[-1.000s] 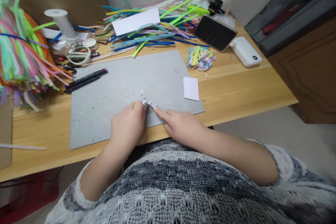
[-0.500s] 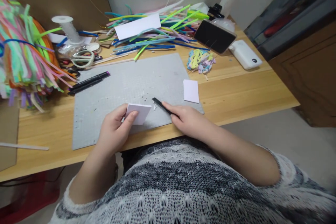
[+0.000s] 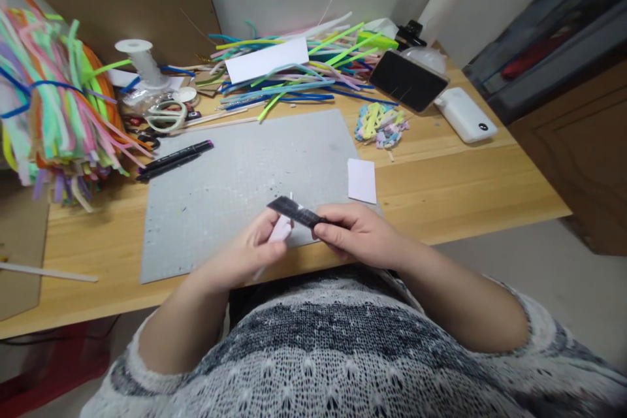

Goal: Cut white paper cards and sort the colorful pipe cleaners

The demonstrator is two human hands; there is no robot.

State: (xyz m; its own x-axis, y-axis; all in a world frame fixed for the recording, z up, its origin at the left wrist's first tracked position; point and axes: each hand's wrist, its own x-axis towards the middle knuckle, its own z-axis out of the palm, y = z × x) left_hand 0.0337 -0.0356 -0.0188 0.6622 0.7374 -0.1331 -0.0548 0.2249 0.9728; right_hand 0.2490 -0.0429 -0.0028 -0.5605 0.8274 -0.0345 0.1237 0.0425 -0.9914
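Note:
Between thumb and fingers, my left hand (image 3: 252,249) grips a small white foam board piece (image 3: 281,229), now tilted nearly edge-on. My right hand (image 3: 360,232) is closed around a black utility knife (image 3: 296,211), its tip pointing left over the top of the board piece. Whether the blade touches the piece, I cannot tell. Both hands are above the front edge of a grey cutting mat (image 3: 230,170). A second white rectangle of board (image 3: 361,181) lies at the mat's right edge.
Two black markers (image 3: 176,160) lie on the mat's left side. Bundled pipe cleaners (image 3: 63,98) stand at left; loose ones (image 3: 294,88) cover the back. Scissors (image 3: 166,116), a spool (image 3: 142,62), a phone (image 3: 409,80), a white power bank (image 3: 465,115) and colourful scraps (image 3: 379,124) surround the mat.
My left hand has turned the board piece from flat-facing to nearly edge-on. The knife has moved left and closer, now over the piece. The whole view has shifted slightly.

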